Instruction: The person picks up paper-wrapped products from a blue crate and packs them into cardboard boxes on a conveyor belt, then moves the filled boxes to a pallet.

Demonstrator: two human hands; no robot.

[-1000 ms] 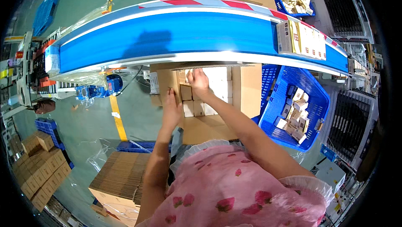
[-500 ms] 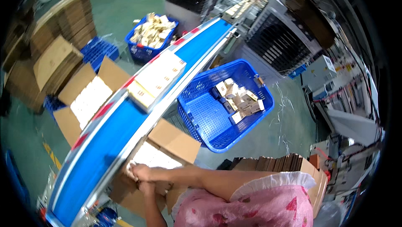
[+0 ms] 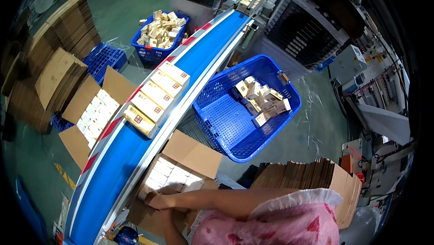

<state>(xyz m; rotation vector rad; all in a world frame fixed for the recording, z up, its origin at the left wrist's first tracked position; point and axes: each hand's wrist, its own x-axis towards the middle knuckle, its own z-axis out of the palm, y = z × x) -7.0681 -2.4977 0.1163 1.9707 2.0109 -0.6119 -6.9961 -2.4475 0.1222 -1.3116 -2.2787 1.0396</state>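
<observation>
Moved since one second ago: both hands, then apart, now close together at the left part of an open cardboard carton point(image 3: 192, 152); view swung rightward. Right hand point(image 3: 156, 201): fingers bent downward, their opening and any hold cannot be told. Left hand: hidden behind the right wrist, finger state likewise cannot be told; left forearm point(image 3: 170, 228) visible below. White packs point(image 3: 159, 175): in rows inside the carton, alongside a blue conveyor belt point(image 3: 118, 157). Cream-and-gold boxes point(image 3: 156, 95): lined up on the belt. Blue basket point(image 3: 229, 121): beyond the carton, loose small boxes point(image 3: 267, 101) inside.
</observation>
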